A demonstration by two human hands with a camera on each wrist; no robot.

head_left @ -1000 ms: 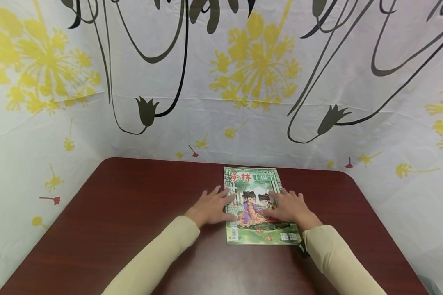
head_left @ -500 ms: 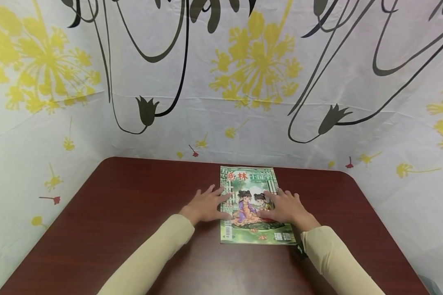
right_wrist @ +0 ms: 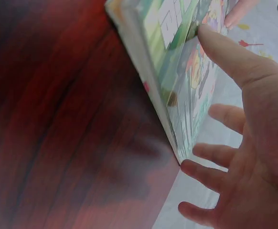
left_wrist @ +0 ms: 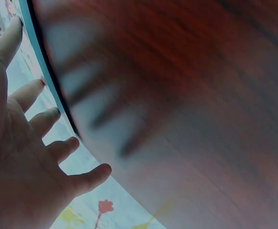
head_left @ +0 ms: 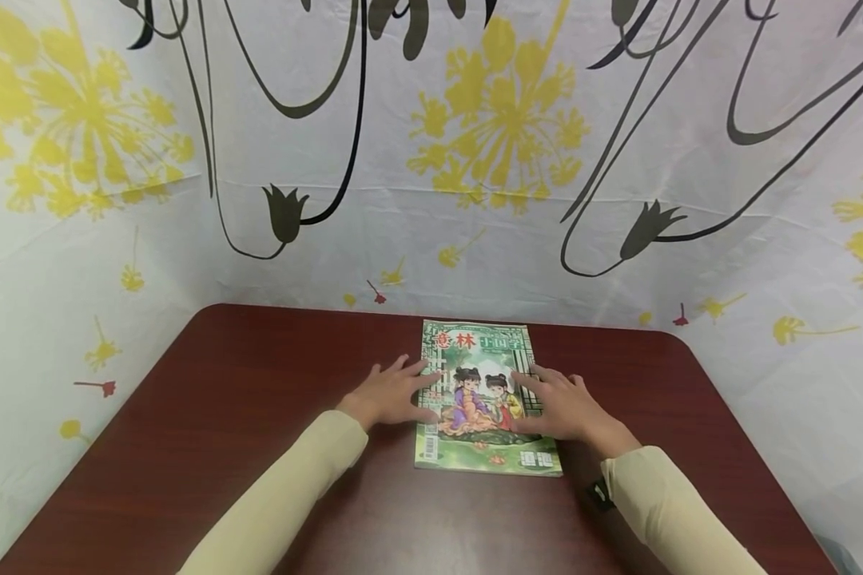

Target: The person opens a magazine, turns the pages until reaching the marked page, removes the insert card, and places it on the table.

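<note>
Two bare hands rest at either side of one magazine (head_left: 483, 399), which lies flat on the reddish-brown tabletop (head_left: 280, 375), its top edge close to the table's far rim. From where I stand, its green cover shows two cartoon figures with dark hair in buns, under a title in red and green characters.

The left hand (head_left: 387, 394) is at the left edge and the right hand (head_left: 568, 406) at the right, each with thumb and forefinger reaching over the cover. Neither grip is clamped: the fingers are spread well apart, curled round nothing. Whether every fingertip touches the paper, I cannot tell.

The step in hand looks like steadying or lining up the magazine between two flat hands. Shifting it from here would seem to call for light, even pressure from both sides, so that it doesn't turn askew; lifting it would first need fingers under an edge.

Pale yellow sleeves cover both arms, and a white cloth (head_left: 395, 231) printed with flowers hangs behind.
</note>
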